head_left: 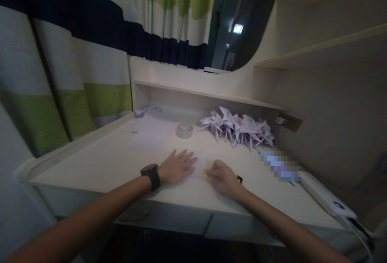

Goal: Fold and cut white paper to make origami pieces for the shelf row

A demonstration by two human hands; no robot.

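Note:
My left hand (pixel 177 167), with a dark watch (pixel 150 175) on its wrist, lies flat with fingers spread on the desk. Its fingertips press the left side of a small white sheet of paper (pixel 198 165). Just right of that sheet, my right hand (pixel 223 178) is closed around what looks like a yellow-and-black utility knife (pixel 239 179). Only its two ends show, and its blade cannot be made out. Motion blurs both hands slightly. A roll of clear tape (pixel 184 131) rests behind my left hand.
Larger white sheets (pixel 151 132) lie at the back left, near folded paper strips (pixel 148 111). Several paper pinwheels (pixel 237 128) are heaped at the back right. A blurred-out device (pixel 279 166) and a white power strip (pixel 325 194) line the right side. A shelf (pixel 205 93) spans the back.

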